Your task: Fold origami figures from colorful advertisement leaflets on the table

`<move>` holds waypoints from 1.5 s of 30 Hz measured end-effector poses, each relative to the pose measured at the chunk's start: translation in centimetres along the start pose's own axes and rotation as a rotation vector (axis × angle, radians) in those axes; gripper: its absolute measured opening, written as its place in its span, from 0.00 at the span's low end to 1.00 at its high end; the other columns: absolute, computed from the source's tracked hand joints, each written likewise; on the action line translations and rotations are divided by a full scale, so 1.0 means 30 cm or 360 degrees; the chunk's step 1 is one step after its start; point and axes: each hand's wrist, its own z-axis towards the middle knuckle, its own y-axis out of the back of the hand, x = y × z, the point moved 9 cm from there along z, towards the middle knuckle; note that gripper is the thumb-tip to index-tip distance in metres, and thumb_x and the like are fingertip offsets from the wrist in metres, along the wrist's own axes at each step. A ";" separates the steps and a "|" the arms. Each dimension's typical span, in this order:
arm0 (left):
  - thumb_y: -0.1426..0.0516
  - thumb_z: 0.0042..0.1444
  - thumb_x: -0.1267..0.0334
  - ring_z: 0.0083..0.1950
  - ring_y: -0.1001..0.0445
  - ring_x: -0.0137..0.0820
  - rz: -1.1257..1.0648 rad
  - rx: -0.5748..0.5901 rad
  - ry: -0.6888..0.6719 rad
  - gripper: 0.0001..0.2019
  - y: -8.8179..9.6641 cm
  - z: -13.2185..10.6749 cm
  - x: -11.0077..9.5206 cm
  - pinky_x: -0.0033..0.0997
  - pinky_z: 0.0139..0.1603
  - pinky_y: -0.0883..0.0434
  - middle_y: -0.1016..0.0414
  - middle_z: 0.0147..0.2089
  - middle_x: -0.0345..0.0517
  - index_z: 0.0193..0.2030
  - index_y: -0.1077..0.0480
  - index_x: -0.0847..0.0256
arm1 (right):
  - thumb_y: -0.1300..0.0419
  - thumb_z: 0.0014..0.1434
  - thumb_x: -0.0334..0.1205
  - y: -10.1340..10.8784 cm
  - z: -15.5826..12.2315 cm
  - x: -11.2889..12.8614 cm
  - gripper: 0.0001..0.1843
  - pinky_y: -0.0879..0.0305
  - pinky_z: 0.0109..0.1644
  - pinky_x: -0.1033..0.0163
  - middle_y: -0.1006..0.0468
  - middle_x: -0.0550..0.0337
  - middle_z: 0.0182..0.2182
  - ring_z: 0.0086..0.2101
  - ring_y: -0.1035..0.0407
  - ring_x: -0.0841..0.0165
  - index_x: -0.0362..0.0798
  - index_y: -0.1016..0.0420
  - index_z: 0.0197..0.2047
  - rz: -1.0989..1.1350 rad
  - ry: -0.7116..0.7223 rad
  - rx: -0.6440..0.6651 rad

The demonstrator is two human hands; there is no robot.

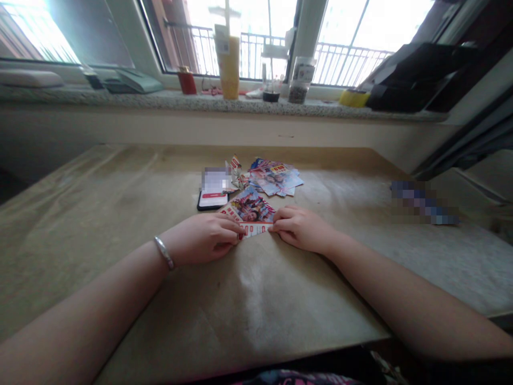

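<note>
A colourful printed paper sheet (251,212) lies on the brown table (120,214) right in front of me. My left hand (206,237), with a silver bangle on its wrist, pinches the sheet's near left edge with curled fingers. My right hand (300,227) pinches the near right edge in the same way. Both hands rest on the tabletop, a few centimetres apart.
Behind the sheet lie a phone (212,199), a small folded paper piece (237,174) and a loose stack of similar printed sheets (276,179). A blurred object (422,206) sits at the right. The windowsill (160,100) holds a yellow bottle (229,64), a red cup (187,83) and jars.
</note>
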 end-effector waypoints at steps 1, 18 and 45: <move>0.49 0.57 0.70 0.52 0.28 0.31 -0.0001 0.0005 0.0012 0.10 0.001 -0.002 0.003 0.32 0.56 0.32 0.25 0.49 0.41 0.38 0.27 0.58 | 0.48 0.58 0.31 0.000 -0.001 0.000 0.12 0.37 0.43 0.63 0.25 0.55 0.37 0.38 0.33 0.67 0.49 0.22 0.37 0.0001 0.0001 -0.0001; 0.45 0.53 0.69 0.47 0.28 0.30 -0.0130 0.0171 0.0217 0.09 0.015 -0.038 0.050 0.28 0.50 0.31 0.23 0.45 0.34 0.34 0.24 0.52 | 0.46 0.57 0.30 0.006 -0.012 -0.011 0.13 0.36 0.41 0.63 0.24 0.56 0.38 0.38 0.32 0.68 0.50 0.22 0.39 0.0008 -0.0011 0.0073; 0.49 0.59 0.62 0.46 0.30 0.35 0.0219 -0.0108 0.0367 0.11 0.001 -0.006 0.039 0.34 0.46 0.31 0.27 0.44 0.47 0.46 0.29 0.58 | 0.46 0.52 0.30 0.055 -0.056 -0.146 0.09 0.39 0.35 0.64 0.23 0.57 0.33 0.35 0.31 0.66 0.48 0.25 0.30 -0.0142 -0.0423 0.0140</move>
